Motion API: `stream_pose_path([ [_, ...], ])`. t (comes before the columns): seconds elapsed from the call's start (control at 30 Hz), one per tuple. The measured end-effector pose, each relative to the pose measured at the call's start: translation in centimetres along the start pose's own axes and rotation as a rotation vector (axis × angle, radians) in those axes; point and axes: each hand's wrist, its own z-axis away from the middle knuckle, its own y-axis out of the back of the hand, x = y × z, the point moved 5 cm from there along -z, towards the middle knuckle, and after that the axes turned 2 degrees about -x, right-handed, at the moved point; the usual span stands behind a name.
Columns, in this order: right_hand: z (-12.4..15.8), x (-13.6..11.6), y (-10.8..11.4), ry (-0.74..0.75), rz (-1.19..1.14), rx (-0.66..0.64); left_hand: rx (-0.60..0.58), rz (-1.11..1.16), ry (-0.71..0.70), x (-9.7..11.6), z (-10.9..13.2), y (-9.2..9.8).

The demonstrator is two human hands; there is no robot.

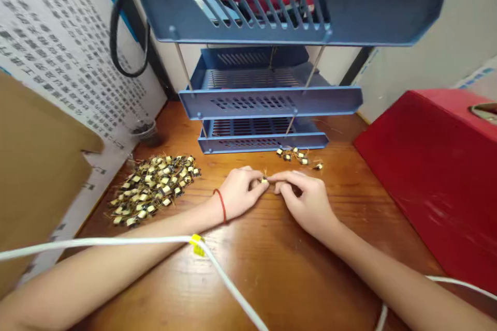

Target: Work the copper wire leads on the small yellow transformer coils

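**Left hand:** The left hand (238,194) sits just left of centre on the desk, with a red thread band (222,205) around its wrist.

**Right hand:** The right hand (306,201) faces it from the right, its fingers (289,178) reaching in until the two hands nearly meet.

**Grip:** Both hands are pressed close, their fingertips pinching one part between them; the exact finger contact is partly hidden.

**Held part:** A small transformer (264,180) with yellow tape and fine wire leads sits between the hands, above the wooden desk (272,274).

**Cables:** A white cable (116,241) with a yellow clip (197,244) crosses above the left forearm (116,264) and runs towards the bottom edge.

**Large pile:** A heap of similar transformers (151,189) lies left of the left hand.

**Small group:** A few more transformers (297,158) lie beyond the hands, just in front of the rack.

**Rack:** A blue tiered metal tray rack (267,103) stands at the back of the desk.

**Right side:** A red box (427,176) stands on the desk.

**Left side:** A cardboard sheet (39,176) stands upright before a printed paper (70,51) on the wall.
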Motion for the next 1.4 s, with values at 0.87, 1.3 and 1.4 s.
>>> stream_pose_path([
  [0.87, 0.1, -0.4, 0.6, 0.044, -0.008, 0.082, 0.005, 0.212, 0.048, -0.3, 0.0, 0.3],
  [1.3, 0.1, 0.6, 0.0, -0.145, -0.068, -0.053, 0.001, 0.126, 0.020, -0.3, 0.0, 0.2],
  [1.4, 0.1, 1.0, 0.0, -0.195, -0.116, -0.061, 0.002, 0.089, 0.016, -0.3, 0.0, 0.2],
])
